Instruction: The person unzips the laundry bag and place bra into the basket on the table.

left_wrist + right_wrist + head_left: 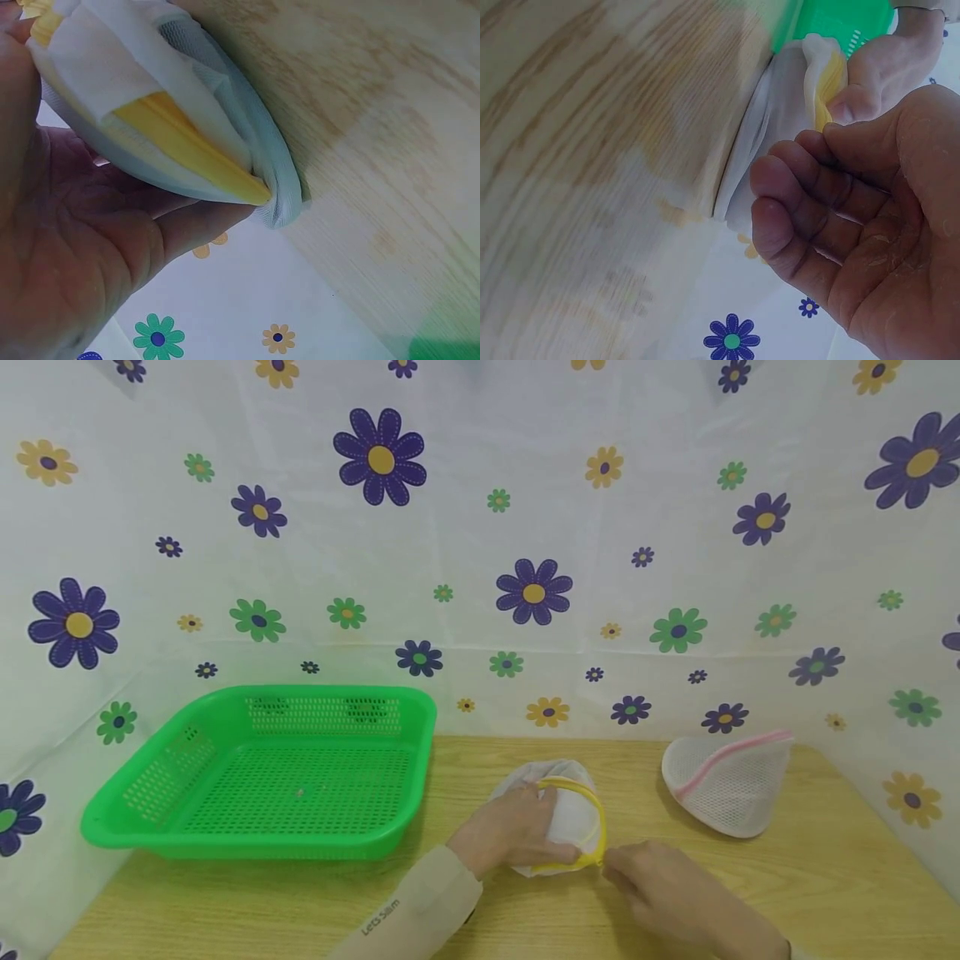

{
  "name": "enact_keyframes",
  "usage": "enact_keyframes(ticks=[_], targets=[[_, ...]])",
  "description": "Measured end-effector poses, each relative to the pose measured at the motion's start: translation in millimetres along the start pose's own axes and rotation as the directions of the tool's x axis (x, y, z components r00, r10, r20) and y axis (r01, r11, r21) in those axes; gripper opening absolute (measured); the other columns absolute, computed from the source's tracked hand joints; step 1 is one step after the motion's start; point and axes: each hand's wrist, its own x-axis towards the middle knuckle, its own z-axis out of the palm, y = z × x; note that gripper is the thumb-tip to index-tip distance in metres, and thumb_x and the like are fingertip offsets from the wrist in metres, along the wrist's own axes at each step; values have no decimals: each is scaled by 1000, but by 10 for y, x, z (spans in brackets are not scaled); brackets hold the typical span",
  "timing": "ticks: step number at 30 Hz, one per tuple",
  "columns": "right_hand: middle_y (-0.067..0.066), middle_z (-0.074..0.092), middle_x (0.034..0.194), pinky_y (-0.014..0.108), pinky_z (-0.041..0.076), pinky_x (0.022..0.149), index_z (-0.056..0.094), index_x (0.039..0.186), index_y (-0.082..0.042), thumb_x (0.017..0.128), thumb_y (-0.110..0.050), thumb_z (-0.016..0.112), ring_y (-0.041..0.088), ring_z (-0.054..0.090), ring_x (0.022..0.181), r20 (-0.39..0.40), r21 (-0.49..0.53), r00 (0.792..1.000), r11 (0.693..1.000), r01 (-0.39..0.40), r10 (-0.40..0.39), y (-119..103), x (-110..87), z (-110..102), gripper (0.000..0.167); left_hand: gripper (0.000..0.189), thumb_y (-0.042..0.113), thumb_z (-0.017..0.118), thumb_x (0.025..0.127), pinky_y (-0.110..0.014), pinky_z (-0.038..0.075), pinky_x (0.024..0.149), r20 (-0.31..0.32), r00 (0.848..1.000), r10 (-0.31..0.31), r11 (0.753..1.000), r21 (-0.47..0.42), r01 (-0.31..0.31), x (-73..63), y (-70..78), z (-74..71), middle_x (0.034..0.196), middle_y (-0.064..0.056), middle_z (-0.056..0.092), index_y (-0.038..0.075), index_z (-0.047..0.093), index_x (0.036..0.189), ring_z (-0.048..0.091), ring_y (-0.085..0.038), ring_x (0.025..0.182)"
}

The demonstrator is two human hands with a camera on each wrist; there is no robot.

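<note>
A white mesh laundry bag [573, 814] with a yellow zipper lies on the table in front of me. My left hand [506, 831] grips it at the zipper edge, thumb on the near side and fingers toward the far side. In the left wrist view, the fingers curl around the bag's folded edge [180, 142]. At the zipper's near right end, my right hand [663, 889] pinches the zipper's end between thumb and forefinger. The right wrist view shows its other fingers [802, 191] curled; the pinched part itself is mostly hidden.
On the left of the wooden table [825, 877] stands a green perforated plastic basket [262, 842]. Another white mesh bag [735, 789], with a pink zipper, stands at the right. A flower-printed sheet [465, 543] hangs behind the table and at its sides.
</note>
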Motion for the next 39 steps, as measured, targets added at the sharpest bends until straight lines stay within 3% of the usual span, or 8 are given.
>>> enact_keyframes(ticks=[8,11,15,22,39], targets=[[-17,41,64,20,36,55,53,73,-22,84,-1,65,-2,36,60,-4,-27,999,998,-53,53,137,-9,-36,26,96,74,60,84,-37,50,107,3,1000,-10,999,-34,10,-35,-17,14,142,-18,58,6,45,149,58,-26,130],[-16,40,64,20,36,55,53,72,-20,86,0,64,-1,35,60,5,-18,995,994,-104,104,215,-17,-90,27,101,78,60,83,-38,53,103,27,1000,-15,999,-42,16,-94,-26,9,143,-16,58,7,42,152,61,-25,125],[-15,35,62,19,33,54,49,69,-20,90,-2,65,-2,31,58,-47,-40,991,991,-131,129,306,-33,-148,32,104,78,62,83,-38,55,100,45,999,-5,999,-49,7,-176,-31,4,146,-13,57,9,38,157,66,-23,118],[-16,31,61,18,29,51,45,67,-21,94,-7,66,-4,27,57,-96,-40,989,993,-114,109,374,-37,-144,36,97,75,56,89,-33,56,97,-31,999,26,1000,-5,-26,-195,-1,48,130,-15,68,0,46,149,70,-20,107],[-19,28,64,17,31,54,44,69,-23,93,-5,67,-5,28,58,-134,-46,989,996,-71,64,265,-96,-172,37,87,72,57,91,-30,57,90,-85,993,87,996,43,-84,-167,-34,48,108,-13,72,-2,57,137,67,-15,89]])
